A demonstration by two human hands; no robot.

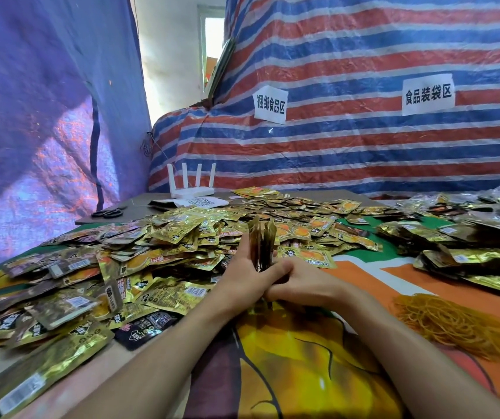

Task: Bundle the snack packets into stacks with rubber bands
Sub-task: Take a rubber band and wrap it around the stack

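Stack: snack packets [262,241] stand on edge at centre, held between both hands.
Left hand [241,278]: grips the stack's left side, thumb across it.
Right hand [301,285]: fingers curled at the stack's base.
Loose packets [139,255]: heaped left and far.
Rubber bands [454,325]: piled near right, apart from the hands.

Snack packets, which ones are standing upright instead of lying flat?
The small stack gripped between the left hand and right hand, standing on edge; the loose packets lie flat in heaps.
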